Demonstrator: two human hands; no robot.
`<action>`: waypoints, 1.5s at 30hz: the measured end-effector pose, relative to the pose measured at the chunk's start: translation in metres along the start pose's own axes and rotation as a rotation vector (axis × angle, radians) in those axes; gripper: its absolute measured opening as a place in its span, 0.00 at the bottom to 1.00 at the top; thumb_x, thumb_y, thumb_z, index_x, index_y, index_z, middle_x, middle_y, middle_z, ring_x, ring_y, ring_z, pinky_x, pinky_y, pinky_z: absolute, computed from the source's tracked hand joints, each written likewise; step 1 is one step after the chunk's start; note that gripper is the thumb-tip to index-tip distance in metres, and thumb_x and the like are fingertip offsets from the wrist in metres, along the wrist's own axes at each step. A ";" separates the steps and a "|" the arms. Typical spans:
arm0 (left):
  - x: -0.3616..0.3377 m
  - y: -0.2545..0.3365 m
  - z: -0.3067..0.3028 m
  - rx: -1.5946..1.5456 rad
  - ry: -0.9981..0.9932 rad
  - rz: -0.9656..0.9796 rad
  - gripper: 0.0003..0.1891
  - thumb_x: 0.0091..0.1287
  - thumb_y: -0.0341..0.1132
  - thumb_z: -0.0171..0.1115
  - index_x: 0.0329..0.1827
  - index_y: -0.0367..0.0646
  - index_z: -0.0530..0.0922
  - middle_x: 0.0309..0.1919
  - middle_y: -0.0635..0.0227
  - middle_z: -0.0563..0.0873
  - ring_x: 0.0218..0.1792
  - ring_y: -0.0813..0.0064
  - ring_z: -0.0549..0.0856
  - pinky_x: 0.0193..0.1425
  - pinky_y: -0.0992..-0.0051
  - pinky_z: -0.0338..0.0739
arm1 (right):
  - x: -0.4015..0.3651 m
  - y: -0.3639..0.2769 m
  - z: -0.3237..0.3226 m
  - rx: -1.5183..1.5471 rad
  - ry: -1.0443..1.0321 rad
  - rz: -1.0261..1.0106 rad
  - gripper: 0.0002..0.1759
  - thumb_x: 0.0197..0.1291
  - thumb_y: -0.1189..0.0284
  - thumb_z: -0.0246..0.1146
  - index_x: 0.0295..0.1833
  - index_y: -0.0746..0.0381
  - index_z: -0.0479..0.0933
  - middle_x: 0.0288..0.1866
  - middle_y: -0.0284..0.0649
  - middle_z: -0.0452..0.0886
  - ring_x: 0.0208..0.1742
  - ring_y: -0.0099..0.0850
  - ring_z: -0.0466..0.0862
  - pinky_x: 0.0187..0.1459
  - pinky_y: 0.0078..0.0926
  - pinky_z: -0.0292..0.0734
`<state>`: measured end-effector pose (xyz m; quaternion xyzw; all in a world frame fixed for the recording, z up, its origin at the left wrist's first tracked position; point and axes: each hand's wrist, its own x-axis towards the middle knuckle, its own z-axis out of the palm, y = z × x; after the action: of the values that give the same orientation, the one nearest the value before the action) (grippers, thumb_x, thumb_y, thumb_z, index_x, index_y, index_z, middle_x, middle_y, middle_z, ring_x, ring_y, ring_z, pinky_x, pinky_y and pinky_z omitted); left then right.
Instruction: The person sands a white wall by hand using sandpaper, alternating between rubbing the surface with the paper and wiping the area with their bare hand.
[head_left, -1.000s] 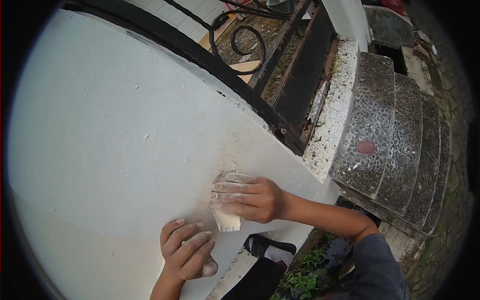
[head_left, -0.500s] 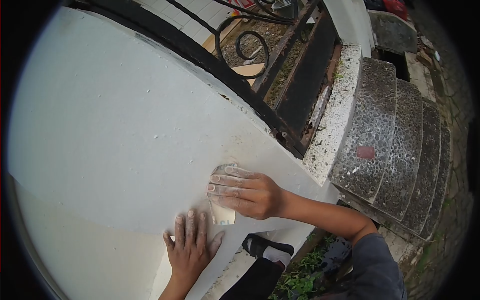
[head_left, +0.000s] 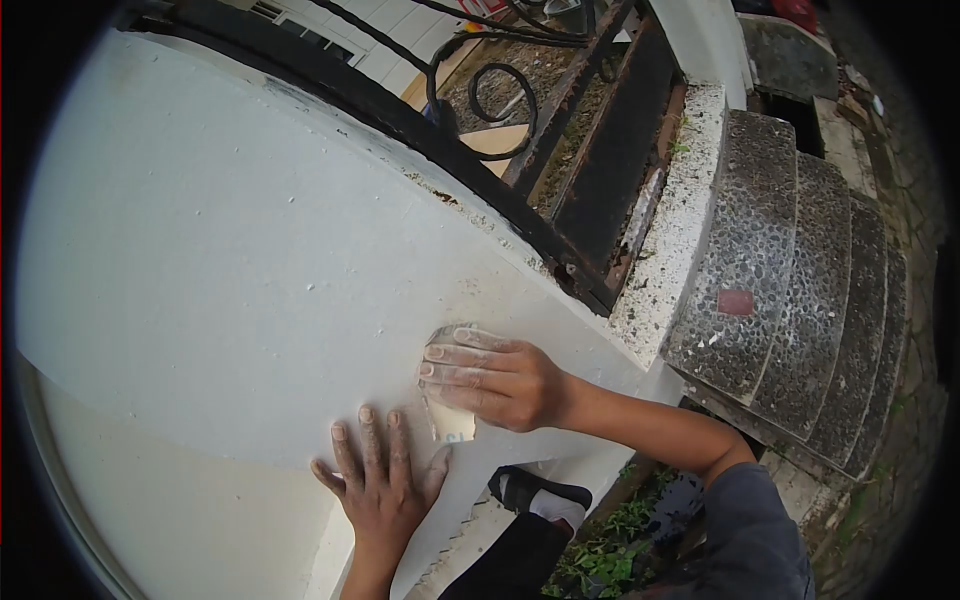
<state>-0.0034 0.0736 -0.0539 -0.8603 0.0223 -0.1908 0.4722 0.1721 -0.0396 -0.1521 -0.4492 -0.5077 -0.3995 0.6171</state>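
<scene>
White wall (head_left: 220, 270) spreads over the left and middle of the frame, dotted with small bumps. Against it, just below the frame's centre, lies a paper sheet (head_left: 456, 424) with blue print near its lower edge. The right hand (head_left: 488, 380) holds this sheet, its dusty fingers laid close together across the paper, pressing it to the wall. Just above, a faint brownish smudge (head_left: 472, 288) marks the paint; it looks paler than a second ago, though the light may play a part.

Lower and to the left, the left hand (head_left: 380, 492) is spread wide, palm to the wall and holding nothing, its thumb near the sheet's bottom corner. A second ago its fingers were curled; now they are stretched out, so both hands bear on the wall while the sheet stays in nearly the same spot.

Further out, a foot (head_left: 555, 508) in a dark sandal and white sock shows at the lower centre, with green plants (head_left: 605, 565) beside it. A black iron railing (head_left: 470, 165) runs across the top, and pebbled steps (head_left: 750, 240) bearing a red patch (head_left: 735, 302) fill the right.
</scene>
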 end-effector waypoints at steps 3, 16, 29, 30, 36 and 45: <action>0.001 0.003 0.003 -0.002 0.021 -0.037 0.35 0.59 0.61 0.58 0.64 0.48 0.72 0.67 0.55 0.69 0.70 0.45 0.60 0.70 0.41 0.23 | 0.006 0.010 -0.009 -0.041 0.123 0.144 0.15 0.47 0.79 0.63 0.44 0.65 0.78 0.50 0.45 0.82 0.57 0.41 0.80 0.59 0.40 0.75; -0.001 0.005 0.001 -0.126 0.048 -0.139 0.33 0.56 0.59 0.63 0.62 0.51 0.74 0.66 0.69 0.73 0.70 0.57 0.63 0.74 0.46 0.28 | 0.002 0.005 -0.007 -0.016 0.077 0.140 0.15 0.48 0.80 0.60 0.45 0.66 0.79 0.50 0.49 0.82 0.60 0.46 0.78 0.61 0.42 0.72; -0.001 -0.001 0.001 -0.248 0.131 -0.117 0.31 0.54 0.49 0.68 0.62 0.52 0.74 0.68 0.72 0.70 0.71 0.61 0.62 0.75 0.49 0.38 | 0.002 -0.020 -0.001 -0.084 -0.089 0.063 0.17 0.45 0.85 0.59 0.45 0.65 0.78 0.51 0.49 0.82 0.60 0.46 0.78 0.64 0.46 0.68; -0.002 -0.002 0.002 -0.267 0.142 -0.121 0.31 0.54 0.49 0.68 0.62 0.52 0.74 0.68 0.73 0.71 0.71 0.62 0.63 0.75 0.49 0.38 | 0.002 -0.011 -0.004 -0.136 -0.023 0.076 0.18 0.45 0.84 0.59 0.45 0.65 0.78 0.51 0.49 0.82 0.60 0.46 0.77 0.64 0.46 0.67; -0.007 -0.001 -0.003 -0.310 0.146 -0.183 0.24 0.59 0.44 0.62 0.61 0.57 0.75 0.65 0.82 0.73 0.70 0.75 0.66 0.77 0.53 0.36 | 0.001 -0.032 0.007 -0.082 -0.261 0.002 0.14 0.54 0.83 0.57 0.47 0.69 0.77 0.50 0.54 0.81 0.59 0.50 0.78 0.62 0.44 0.69; -0.042 0.012 0.018 -0.271 0.326 -0.305 0.20 0.60 0.45 0.63 0.55 0.52 0.80 0.63 0.77 0.75 0.69 0.68 0.67 0.76 0.48 0.38 | -0.013 -0.046 0.036 -0.144 -0.110 0.044 0.11 0.57 0.80 0.56 0.45 0.71 0.77 0.47 0.56 0.82 0.56 0.51 0.79 0.61 0.47 0.69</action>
<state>-0.0342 0.0909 -0.0855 -0.8669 -0.0064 -0.3912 0.3088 0.1167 -0.0175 -0.1549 -0.5248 -0.5006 -0.3961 0.5631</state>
